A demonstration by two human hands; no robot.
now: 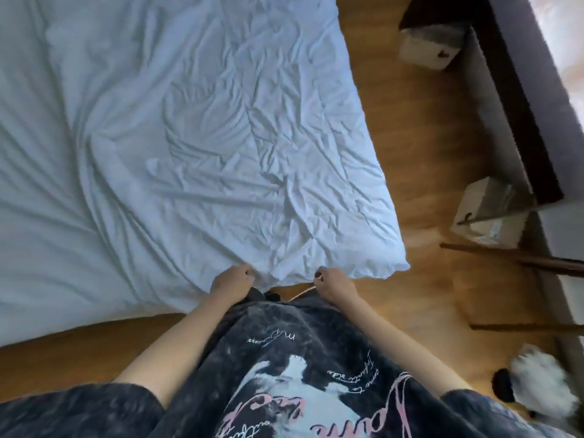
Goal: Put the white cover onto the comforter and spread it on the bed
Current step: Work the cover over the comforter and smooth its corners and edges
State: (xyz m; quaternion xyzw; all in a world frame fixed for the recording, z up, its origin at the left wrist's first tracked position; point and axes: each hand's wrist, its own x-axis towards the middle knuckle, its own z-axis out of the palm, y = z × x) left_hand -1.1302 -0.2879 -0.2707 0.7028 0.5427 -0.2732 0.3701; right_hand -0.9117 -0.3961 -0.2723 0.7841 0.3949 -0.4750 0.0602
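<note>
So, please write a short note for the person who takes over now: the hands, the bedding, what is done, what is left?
Left hand: fingers curled, grips the near edge of the white cover.
Right hand: fingers curled, pinches the same edge, nearer the corner.
The white cover lies spread over the bed, wrinkled, its near right corner hanging past the edge above the wooden floor.
Done: it appears to be on the comforter, though the comforter itself is hidden.
Left: pull the edge straight and smooth the wrinkles.
</note>
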